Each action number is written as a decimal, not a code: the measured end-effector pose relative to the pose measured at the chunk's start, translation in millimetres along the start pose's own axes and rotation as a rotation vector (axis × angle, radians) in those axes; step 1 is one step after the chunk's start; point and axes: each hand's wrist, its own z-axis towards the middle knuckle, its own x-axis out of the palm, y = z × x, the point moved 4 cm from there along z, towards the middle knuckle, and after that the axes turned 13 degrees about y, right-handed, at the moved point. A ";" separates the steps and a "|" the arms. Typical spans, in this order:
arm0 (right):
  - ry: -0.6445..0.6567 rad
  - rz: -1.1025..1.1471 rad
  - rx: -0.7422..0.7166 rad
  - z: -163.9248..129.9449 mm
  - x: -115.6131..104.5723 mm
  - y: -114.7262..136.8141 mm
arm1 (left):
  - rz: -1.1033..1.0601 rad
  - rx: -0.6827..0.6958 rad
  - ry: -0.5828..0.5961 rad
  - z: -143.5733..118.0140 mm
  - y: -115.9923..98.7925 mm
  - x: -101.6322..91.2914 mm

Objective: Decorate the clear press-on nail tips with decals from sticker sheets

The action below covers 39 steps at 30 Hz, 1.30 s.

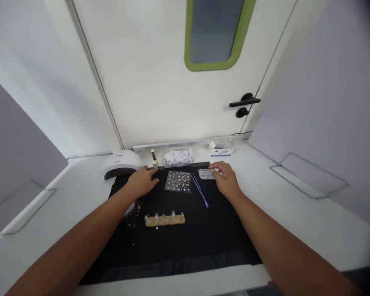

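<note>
Fingers of our right hand (225,177) seem to rest, loosely curled, on the clear case (206,174) at nine o'clock; left hand (142,181) lies flat, holding nothing.

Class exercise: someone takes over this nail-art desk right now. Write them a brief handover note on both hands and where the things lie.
Left hand: flat on the black mat, beside the small bottle, holding nothing.
Right hand: fingertips on the clear plastic box; grip unclear.
Between the hands: sticker sheet and purple tool.
Nearer: nail-tip stand, tips mounted, looking plain.
Lamp back left.
Sticker sheet looks untouched.
</note>
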 end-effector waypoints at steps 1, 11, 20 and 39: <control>0.008 0.009 -0.002 0.2 1.1 0.6 | 0.003 -0.023 -0.010 4.4 -2.4 3.2; 0.053 0.095 0.070 0.1 4.2 -1.7 | 0.013 -0.081 -0.049 24.5 -0.6 28.8; 0.044 0.176 0.135 0.8 0.8 -2.7 | -0.009 -0.027 -0.091 23.2 0.9 28.2; 0.086 0.242 0.205 1.2 3.8 1.5 | 0.009 -0.030 -0.076 27.8 3.5 29.4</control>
